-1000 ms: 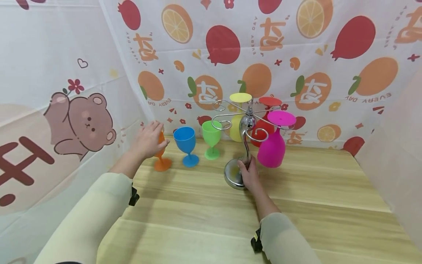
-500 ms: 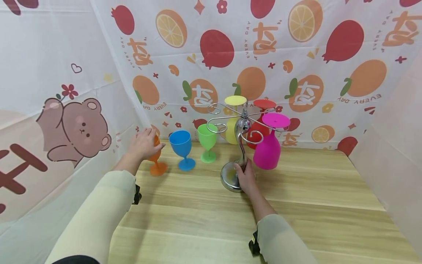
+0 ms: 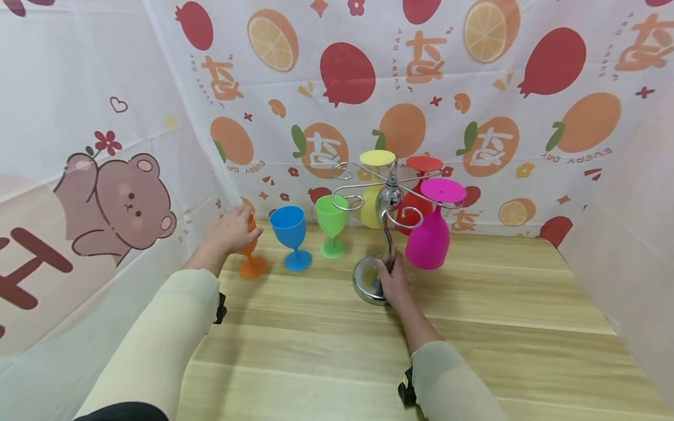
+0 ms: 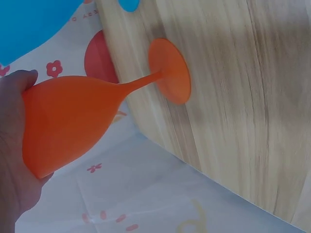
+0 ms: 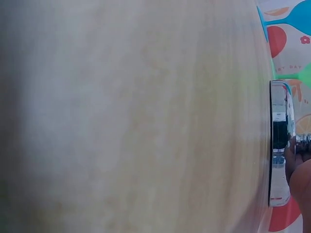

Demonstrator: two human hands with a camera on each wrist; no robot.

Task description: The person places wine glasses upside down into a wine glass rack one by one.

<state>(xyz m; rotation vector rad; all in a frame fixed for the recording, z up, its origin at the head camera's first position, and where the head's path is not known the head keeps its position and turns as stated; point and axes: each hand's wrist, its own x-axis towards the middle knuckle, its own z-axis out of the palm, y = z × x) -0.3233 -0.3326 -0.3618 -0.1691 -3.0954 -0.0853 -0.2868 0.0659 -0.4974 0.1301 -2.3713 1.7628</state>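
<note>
At the left of the head view, my left hand (image 3: 229, 230) grips the bowl of an orange goblet (image 3: 253, 266) from above. The left wrist view shows the thumb and palm round the rim of that goblet (image 4: 73, 121), its foot on the table. My right hand (image 3: 396, 282) holds the lower stem of a chrome glass rack (image 3: 389, 199), just above its round base (image 5: 279, 189). Upside down from the rack's wire arms hang a yellow goblet (image 3: 371, 206), a red goblet (image 3: 415, 211) and a magenta goblet (image 3: 429, 241).
A blue goblet (image 3: 289, 227) and a green goblet (image 3: 332, 215) stand upright between the orange one and the rack. Behind them a fruit-print cloth (image 3: 347, 76) covers the wall at the back edge of the wooden table (image 3: 316, 351). Another cloth (image 3: 126, 292) hangs at the left.
The head view has shifted slightly. Both hands keep their hold, and the goblets and rack stay in about the same places.
</note>
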